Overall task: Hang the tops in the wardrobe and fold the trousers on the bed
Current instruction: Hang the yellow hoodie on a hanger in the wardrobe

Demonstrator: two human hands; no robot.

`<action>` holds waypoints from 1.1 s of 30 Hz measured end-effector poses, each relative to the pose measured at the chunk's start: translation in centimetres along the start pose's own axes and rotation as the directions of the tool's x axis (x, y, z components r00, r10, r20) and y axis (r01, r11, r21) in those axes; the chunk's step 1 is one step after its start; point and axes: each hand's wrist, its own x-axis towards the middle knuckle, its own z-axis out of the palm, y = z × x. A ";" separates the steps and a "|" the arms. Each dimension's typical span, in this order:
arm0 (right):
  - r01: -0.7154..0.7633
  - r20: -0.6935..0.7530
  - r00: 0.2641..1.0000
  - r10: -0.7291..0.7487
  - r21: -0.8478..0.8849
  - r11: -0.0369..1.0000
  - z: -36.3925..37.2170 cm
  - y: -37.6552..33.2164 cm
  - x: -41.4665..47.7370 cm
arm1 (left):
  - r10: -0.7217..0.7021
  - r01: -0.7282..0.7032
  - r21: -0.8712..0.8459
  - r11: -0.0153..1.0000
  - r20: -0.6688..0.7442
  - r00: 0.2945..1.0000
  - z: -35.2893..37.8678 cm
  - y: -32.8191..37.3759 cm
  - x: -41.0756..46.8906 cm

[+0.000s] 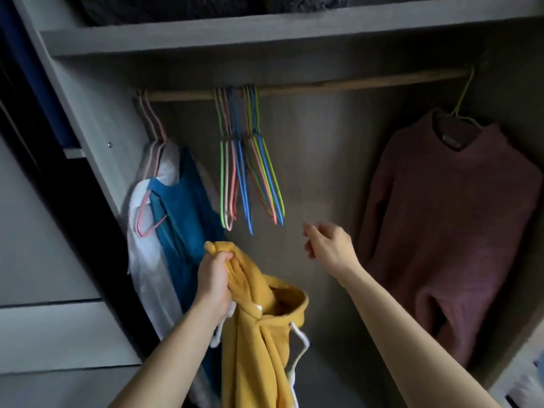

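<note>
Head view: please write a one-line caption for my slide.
Left hand grips a yellow hooded sweatshirt; open right hand hovers near empty coloured hangers.

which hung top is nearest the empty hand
The maroon sweater, alone on the right beside the open right hand; the blue top and white top hang at the far left.

We look into a dim, grainy wardrobe (pixel 323 178). What light there is seems to come from behind us. It falls softly on the forearms, the hoodie (pixel 256 334) and the middle of the back panel, while the left edge and the inner corners sink towards black. The right hand (pixel 329 245) is smeared by motion, its outline soft. The wide lens bows the shelf (pixel 265 33) and rail (pixel 353 82) and splays the side walls outward.
</note>
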 end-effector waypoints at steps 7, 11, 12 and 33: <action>0.414 -0.229 0.877 -0.423 -0.087 0.906 3.7 -8.4 1.5 | -0.108 0.109 -0.049 0.993 0.026 0.994 -2.0 0.8 4.1; 0.505 -0.042 0.809 -0.586 -0.462 0.729 6.9 -10.7 3.1 | -0.119 0.120 -0.030 0.992 0.042 0.992 -2.8 1.1 5.7; 0.478 -0.015 0.823 -0.568 -0.521 0.707 7.6 -10.9 3.4 | -0.117 0.118 -0.020 0.993 0.041 0.992 -3.0 1.2 6.1; 0.384 -0.189 0.890 -0.414 -0.179 0.906 8.2 -10.2 3.0 | -0.050 0.046 0.052 0.998 0.075 0.996 -3.9 1.2 7.8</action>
